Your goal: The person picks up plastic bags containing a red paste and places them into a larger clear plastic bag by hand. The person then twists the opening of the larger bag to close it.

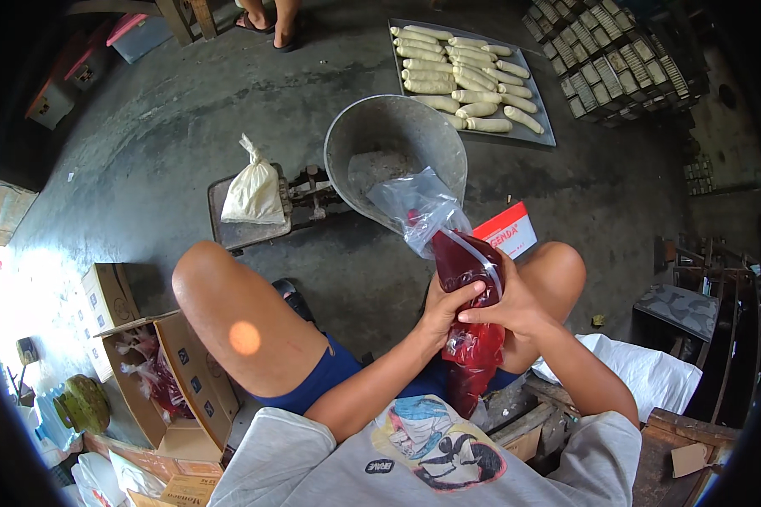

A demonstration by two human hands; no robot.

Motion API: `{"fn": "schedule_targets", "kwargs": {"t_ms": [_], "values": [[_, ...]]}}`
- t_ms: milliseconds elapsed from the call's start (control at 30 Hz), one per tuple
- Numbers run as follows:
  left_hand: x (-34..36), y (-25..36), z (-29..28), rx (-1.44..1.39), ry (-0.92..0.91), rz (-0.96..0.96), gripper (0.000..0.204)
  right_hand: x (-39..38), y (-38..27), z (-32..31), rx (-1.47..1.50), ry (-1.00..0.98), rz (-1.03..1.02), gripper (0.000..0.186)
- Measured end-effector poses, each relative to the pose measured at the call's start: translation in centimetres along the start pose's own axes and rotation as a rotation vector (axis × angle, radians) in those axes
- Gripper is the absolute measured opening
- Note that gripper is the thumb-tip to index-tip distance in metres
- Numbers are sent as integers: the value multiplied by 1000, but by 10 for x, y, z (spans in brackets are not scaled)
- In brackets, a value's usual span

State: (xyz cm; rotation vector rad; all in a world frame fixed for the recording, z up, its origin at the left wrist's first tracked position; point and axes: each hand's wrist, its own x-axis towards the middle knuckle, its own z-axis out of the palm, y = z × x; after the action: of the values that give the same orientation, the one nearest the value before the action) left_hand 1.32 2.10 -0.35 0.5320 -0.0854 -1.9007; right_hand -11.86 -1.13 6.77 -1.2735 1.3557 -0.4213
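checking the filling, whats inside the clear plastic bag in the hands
The plastic bag holds a dark red filling in its lower part; its twisted top is empty and clear. The left hand and right hand cover the middle, so nothing shows there.

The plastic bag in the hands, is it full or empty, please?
Mostly full: dark red filling swells the plastic bag; only its clear top is empty.

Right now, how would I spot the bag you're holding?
Find the big grey scale pan on the floor, then look just below it, between my knees. Both hands, left hand and right hand, squeeze a clear plastic bag, the only one full of dark red filling.
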Motion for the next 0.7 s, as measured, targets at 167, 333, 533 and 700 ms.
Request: {"fn": "schedule_targets", "kwargs": {"t_ms": [167, 333, 533, 700], "values": [[1, -6, -1, -16, 16, 38, 61, -3, -10, 7, 220, -88, 172, 86], [-2, -3, -4, -66, -14, -15, 63, -2, -7, 9, 189, -102, 295, 73], [3, -6, -11, -104, -56, -39, 63, -5, -10, 14, 236, -39, 256, 72], [1, -5, -11, -109, -47, -49, 59, -9, -14, 22, 190, -16, 284, 67]]}}
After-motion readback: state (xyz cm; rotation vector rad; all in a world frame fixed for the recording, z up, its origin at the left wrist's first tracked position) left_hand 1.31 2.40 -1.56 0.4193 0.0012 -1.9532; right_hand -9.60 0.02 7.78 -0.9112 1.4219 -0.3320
